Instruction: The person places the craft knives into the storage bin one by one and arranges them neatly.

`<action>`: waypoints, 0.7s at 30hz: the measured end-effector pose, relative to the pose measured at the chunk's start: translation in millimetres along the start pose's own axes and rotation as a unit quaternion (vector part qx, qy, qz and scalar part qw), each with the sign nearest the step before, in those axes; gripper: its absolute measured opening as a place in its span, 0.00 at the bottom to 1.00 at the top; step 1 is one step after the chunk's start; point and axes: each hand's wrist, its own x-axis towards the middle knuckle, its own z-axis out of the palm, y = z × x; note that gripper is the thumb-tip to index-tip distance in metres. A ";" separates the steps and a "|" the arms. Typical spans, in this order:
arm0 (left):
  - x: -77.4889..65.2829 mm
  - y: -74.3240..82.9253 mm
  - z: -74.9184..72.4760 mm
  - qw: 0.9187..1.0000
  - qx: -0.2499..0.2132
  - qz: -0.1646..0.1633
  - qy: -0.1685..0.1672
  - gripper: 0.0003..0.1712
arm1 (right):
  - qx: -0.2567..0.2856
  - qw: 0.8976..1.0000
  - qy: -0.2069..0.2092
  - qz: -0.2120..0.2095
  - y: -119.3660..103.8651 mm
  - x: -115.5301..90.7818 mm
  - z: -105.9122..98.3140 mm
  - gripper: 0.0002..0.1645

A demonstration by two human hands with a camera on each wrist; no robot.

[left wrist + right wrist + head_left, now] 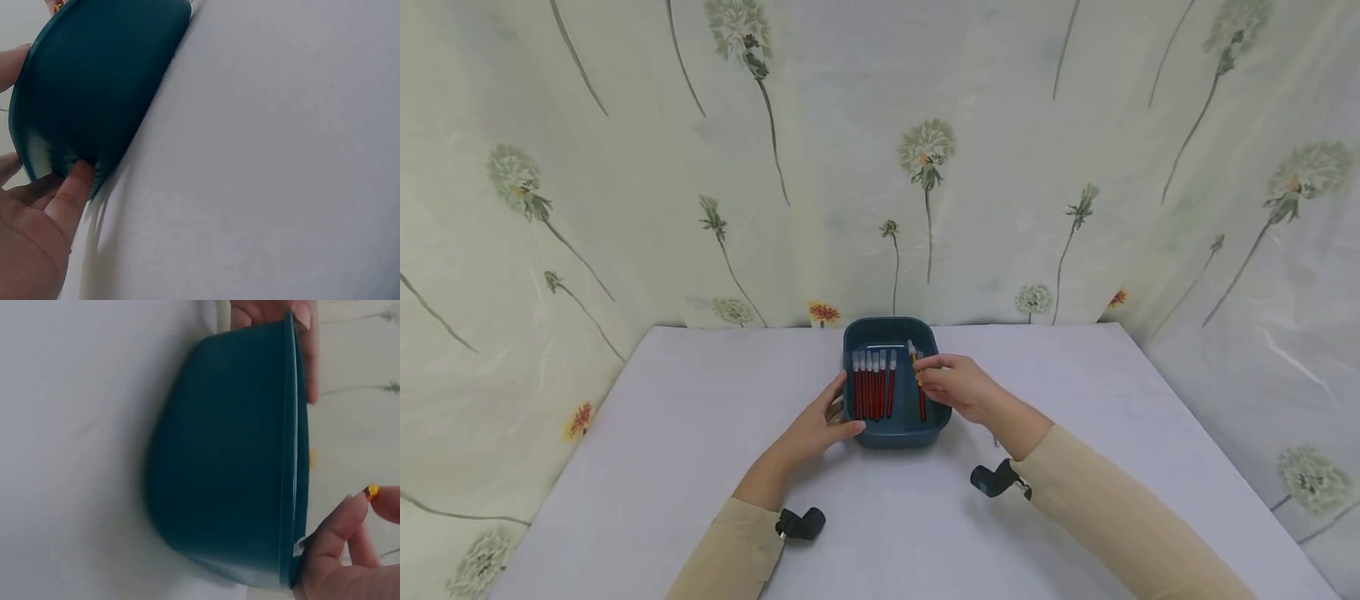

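A dark teal plastic basin [897, 439] stands on the white table. My left hand [812, 427] grips its left side, the thumb at the front corner and the fingers along the wall; in the left wrist view, fingertips press the outer wall [100, 81]. Inside the basin, several slim red pencils [868, 393] with clear caps lie side by side at the left. Another red pencil [922, 406] lies at the right, partly under my right hand [961, 388]. That hand pinches a yellow pencil [913, 350], clear cap pointing away; its yellow end [372, 491] shows between thumb and finger.
A white cloth [737, 375] covers the table on both sides of the basin. Behind it hangs a curtain [842, 167] printed with dandelions. Black wrist cameras [801, 523] sit on both sleeves.
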 end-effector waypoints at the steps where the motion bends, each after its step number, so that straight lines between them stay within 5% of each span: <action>1: 0.2 0.1 -0.2 1.000 -0.003 0.001 0.000 0.55 | 0.001 1.000 0.003 0.000 -0.6 1.2 2.3 0.21; 21: -0.7 1.6 -1.2 1.000 -0.002 0.000 -0.009 0.55 | -0.031 0.998 0.053 -0.002 14.7 18.7 38.9 0.16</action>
